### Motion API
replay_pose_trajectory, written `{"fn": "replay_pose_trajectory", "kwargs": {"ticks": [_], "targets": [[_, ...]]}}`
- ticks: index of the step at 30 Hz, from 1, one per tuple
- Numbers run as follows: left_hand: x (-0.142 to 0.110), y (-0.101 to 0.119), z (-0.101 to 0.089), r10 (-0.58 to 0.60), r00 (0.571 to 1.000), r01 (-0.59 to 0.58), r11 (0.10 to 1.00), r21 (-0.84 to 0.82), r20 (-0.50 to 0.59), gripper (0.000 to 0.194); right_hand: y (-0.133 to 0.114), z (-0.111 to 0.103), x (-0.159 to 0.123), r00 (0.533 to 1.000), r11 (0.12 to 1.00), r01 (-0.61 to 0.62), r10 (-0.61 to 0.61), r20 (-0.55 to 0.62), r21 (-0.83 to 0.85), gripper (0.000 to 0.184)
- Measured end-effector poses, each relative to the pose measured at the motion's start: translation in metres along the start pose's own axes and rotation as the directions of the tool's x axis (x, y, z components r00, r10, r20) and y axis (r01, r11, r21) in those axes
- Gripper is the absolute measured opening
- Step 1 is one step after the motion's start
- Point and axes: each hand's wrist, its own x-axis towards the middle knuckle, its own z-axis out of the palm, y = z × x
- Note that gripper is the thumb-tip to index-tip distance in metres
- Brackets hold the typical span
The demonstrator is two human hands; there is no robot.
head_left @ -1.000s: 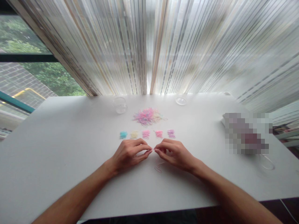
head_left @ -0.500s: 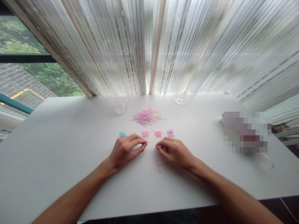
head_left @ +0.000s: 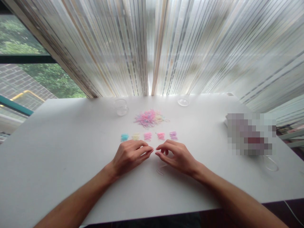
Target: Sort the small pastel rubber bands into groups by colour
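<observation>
My left hand rests low over the table, thumb and forefinger pinched on a thin, pale pink rubber band, mostly hidden by the fingertips. Facing it is my right hand, fingers curled, its thumb and forefinger tips slightly apart close to that band. A few loose pink rubber bands lie on the table below my right hand. Just beyond my hands is a row of small band groups: blue, yellow, pink, coral and purple.
A tangled pile of mixed pastel bands lies behind the row. Clear round containers stand at the back left, and a clear round lid or dish at the back right. A blurred-out object lies on the white table's right side.
My left hand first drew left and away from my right hand, showing a thin pink band, then came back to it. My right thumb and forefinger have parted slightly.
</observation>
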Motion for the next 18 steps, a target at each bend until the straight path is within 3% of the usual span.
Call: {"fn": "replay_pose_trajectory", "kwargs": {"ticks": [18], "targets": [[0.0002, -0.0013, 0.0001, -0.065, 0.998, 0.066, 0.997, -0.037, 0.021, 0.006, 0.0031, -0.0003, 0.0017, 1.0, 0.999, -0.014, 0.014, 0.006, -0.029, 0.014]]}}
